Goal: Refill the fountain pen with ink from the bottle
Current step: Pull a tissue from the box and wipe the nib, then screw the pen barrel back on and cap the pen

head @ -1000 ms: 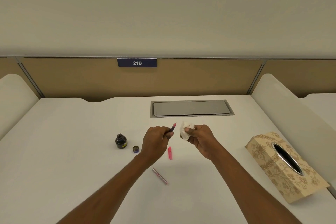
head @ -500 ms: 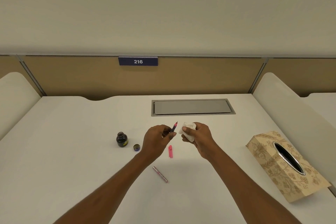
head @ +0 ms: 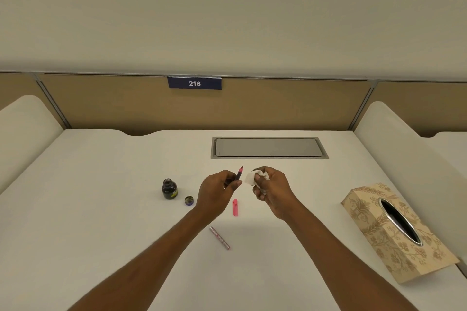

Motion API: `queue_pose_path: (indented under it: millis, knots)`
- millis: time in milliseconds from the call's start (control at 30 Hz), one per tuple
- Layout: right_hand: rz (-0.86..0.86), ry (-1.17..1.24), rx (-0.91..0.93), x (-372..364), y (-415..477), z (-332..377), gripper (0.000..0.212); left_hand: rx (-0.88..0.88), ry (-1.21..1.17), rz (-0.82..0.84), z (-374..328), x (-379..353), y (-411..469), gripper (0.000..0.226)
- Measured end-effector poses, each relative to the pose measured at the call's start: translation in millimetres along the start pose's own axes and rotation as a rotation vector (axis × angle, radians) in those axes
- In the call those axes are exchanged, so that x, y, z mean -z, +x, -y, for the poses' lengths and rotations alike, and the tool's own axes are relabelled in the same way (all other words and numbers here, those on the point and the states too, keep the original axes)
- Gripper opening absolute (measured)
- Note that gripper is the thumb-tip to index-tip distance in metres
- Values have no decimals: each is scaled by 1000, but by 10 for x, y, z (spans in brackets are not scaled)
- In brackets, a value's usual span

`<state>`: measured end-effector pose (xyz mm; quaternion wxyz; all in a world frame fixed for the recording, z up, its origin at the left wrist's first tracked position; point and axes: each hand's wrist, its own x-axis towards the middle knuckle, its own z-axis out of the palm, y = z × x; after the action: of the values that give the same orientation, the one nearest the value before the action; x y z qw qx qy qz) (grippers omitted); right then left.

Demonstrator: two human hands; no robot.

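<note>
Left grip (head: 219,190) on one pen (head: 239,172), right grip (head: 271,188) on one tissue (head: 254,177), one bottle (head: 169,189)

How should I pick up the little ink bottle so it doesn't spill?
Grip the ink bottle around its wide round body, coming from the side. It stands upright with its neck open, its cap lying beside it on the desk, so a level side grip below the neck probably keeps ink in.

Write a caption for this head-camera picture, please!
Left hand holds pen; right hand holds tissue.
</note>
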<state>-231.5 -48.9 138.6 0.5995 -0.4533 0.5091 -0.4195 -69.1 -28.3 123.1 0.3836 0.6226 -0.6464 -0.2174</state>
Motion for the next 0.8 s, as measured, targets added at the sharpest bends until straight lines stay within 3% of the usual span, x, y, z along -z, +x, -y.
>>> queue_pose_path:
  millis: [67, 233, 333, 533, 700, 800]
  knots:
    - [9, -10, -12, 25, -3, -11, 13, 0, 1, 1, -8, -24, -8, 18]
    - [-27, -61, -101, 11, -14, 17, 47, 6, 8, -19, -17, -64, -61, 17]
    - [-91, -123, -143, -6, 23, -6, 46, 20, 14, -36, -2, -72, -100, 16]
    - [95, -80, -81, 1, 47, -118, 27, 72, 19, -15, 0, -55, -170, 21]
    - [100, -147, -120, -119, 100, -228, 33, 179, -43, -7, 159, -12, -149, 17]
    - [141, -211, -168, -217, 119, -364, 24, 243, -91, -9, 303, 32, -165, 14]
